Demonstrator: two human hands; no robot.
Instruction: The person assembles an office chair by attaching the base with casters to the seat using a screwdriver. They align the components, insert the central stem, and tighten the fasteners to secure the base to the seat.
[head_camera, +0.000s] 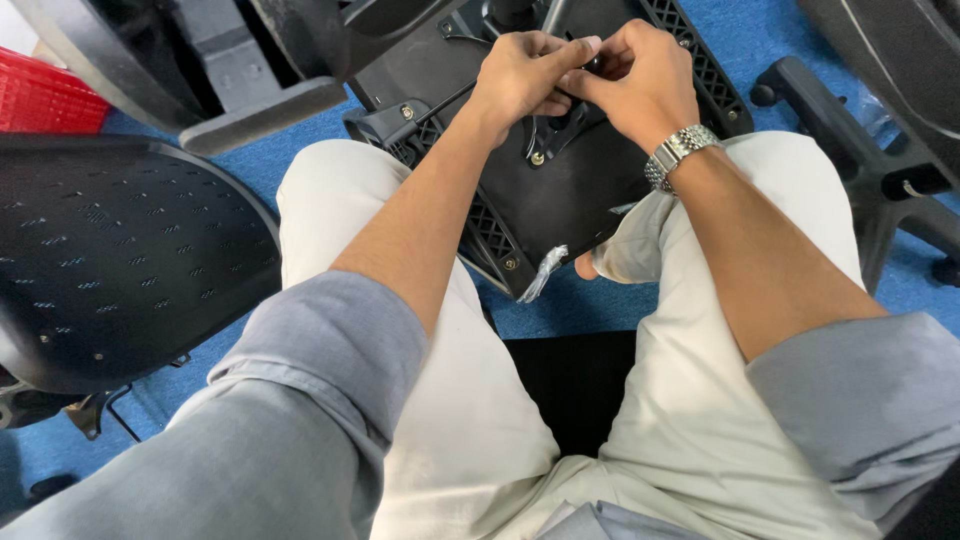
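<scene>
Both hands are brought together over the underside of a black seat pan, which lies on the blue carpet floor between the seated person's knees. The left hand and the right hand meet fingertip to fingertip above a dark mechanism near the middle of the pan; a small dark part is pinched between them, though what it is cannot be told, since it is almost wholly hidden by the fingers. Each grip is closed, the fingers curled in and pressed together around that small part. The part lies directly under both grips, no nearer to one hand than to the other, and the mechanism sits just below it, touching or nearly touching the knuckles. The pan's long axis runs from the upper right, by the far edge of the picture, down to its near corner at the lower left, just beside a small clear bag that rests at that corner. A metal watch is worn on the right wrist. On the left, a black seat cushion lies well apart from the pan, with a red basket beyond it. More black chair parts are spread on the floor to the right and at the upper left.
</scene>
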